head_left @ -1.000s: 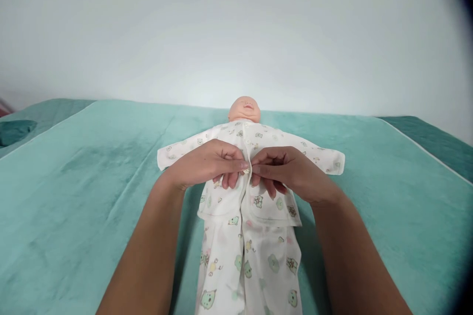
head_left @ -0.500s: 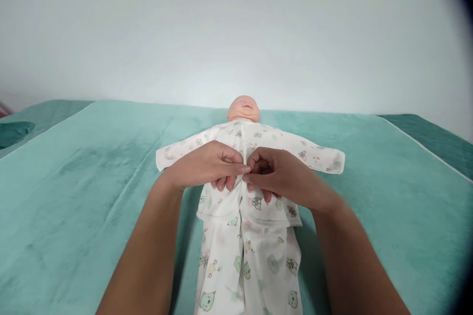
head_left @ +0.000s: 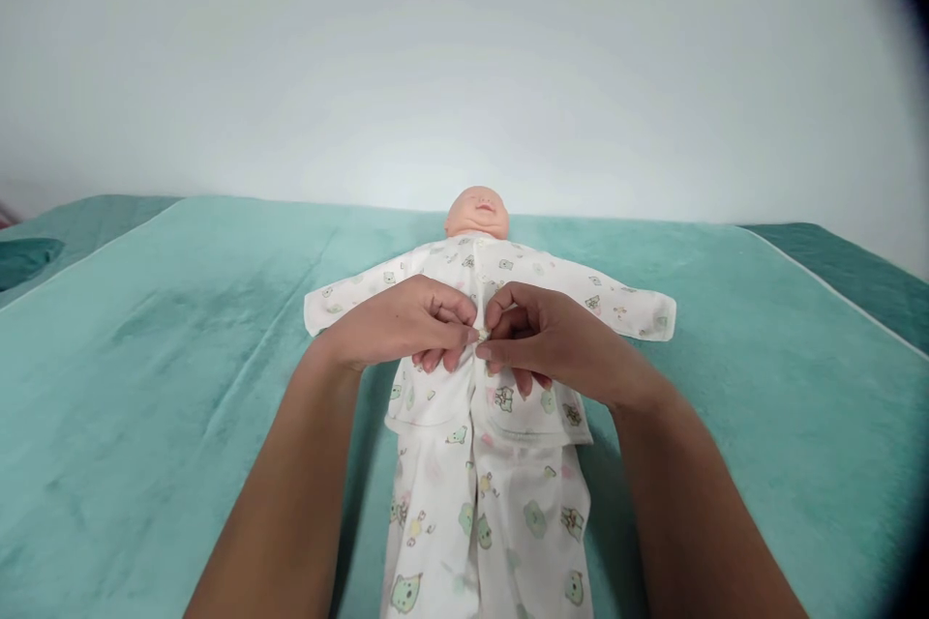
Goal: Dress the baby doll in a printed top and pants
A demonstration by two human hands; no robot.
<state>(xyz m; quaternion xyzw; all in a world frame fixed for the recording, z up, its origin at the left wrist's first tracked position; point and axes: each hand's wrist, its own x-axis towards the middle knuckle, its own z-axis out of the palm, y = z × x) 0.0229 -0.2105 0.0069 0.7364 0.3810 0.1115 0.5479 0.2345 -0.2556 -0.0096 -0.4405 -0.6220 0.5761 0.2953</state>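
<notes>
A baby doll (head_left: 477, 213) lies on its back, dressed in a white long-sleeved shirt (head_left: 435, 397) printed with small animals, over matching trousers (head_left: 508, 522). At the middle of the shirt's front opening, my left hand (head_left: 413, 324) pinches the cloth edge from the left. Close against it, my right hand (head_left: 548, 338) pinches the same front edge from the right. A small pale fastener (head_left: 482, 335) shows between the two sets of fingertips; its exact kind is hard to make out. The doll's sleeves are spread out to both sides.
A teal plush cover (head_left: 181, 387) lies under the doll. Behind it rises a white wall (head_left: 464, 77) with a dark band along the top. Darker green fabric (head_left: 849, 261) shows at the right edge, and more lies at the far left.
My left thumb has drawn back slightly to the left, and the small fastener between the fingertips now shows. Both hands stay at the same place on the shirt front.
</notes>
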